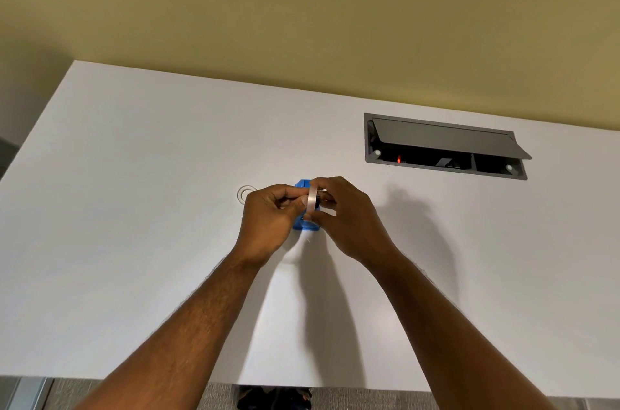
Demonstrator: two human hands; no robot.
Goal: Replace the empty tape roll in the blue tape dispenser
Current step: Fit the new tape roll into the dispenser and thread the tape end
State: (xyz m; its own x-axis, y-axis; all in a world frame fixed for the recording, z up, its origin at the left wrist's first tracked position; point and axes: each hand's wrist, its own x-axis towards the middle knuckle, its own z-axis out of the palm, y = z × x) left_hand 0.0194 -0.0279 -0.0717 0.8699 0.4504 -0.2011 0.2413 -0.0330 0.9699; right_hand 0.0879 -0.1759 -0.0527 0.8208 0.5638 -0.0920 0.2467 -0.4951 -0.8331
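A blue tape dispenser [303,225] stands on the white table [134,208], mostly hidden behind my hands. Just above it I hold a clear tape roll [312,198] on edge. My left hand [268,221] pinches the roll from the left, and my right hand [345,218] grips it from the right, with a dark part showing between its fingers. An empty clear roll ring [245,193] lies flat on the table just left of my left hand.
A grey cable box [443,144] with its lid propped open is set into the table at the back right. A yellow wall rises behind the table. The near table edge and carpet show at the bottom.
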